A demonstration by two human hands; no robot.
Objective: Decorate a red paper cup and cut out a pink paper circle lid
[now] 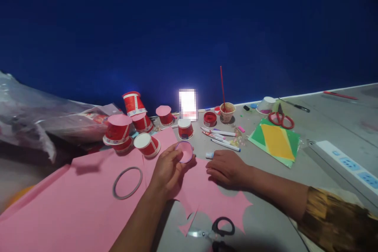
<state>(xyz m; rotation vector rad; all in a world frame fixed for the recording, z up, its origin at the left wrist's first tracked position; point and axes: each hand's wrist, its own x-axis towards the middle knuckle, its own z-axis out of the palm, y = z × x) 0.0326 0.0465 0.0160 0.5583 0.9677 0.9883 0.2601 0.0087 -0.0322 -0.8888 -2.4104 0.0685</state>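
My left hand (pixel 169 167) pinches a round pink disc (pixel 186 151) with a purple edge, thumb on its face. Whether it is flat paper or part of a cup, I cannot tell. My right hand (pixel 227 168) is curled low over the pink paper (pixel 196 177). From under its fingers pokes the end of a small white and blue tube (pixel 209 155), its other end hidden. Just beyond my left hand stand a white-topped red paper cup (pixel 185 130) and a tilted one (pixel 147 144). Black-handled scissors (pixel 223 226) lie near me among the cut scraps.
Red cups with pink tops (pixel 119 128) cluster at left beside a grey ring (pixel 127 183) on pink sheet. Several markers (pixel 226 145), red tub (pixel 210 119), brush cup (pixel 227 113), red-handled scissors (pixel 281 120), green-yellow packet (pixel 276 141) and power strip (pixel 344 163) lie rightward. A bright screen (pixel 188 104) stands behind.
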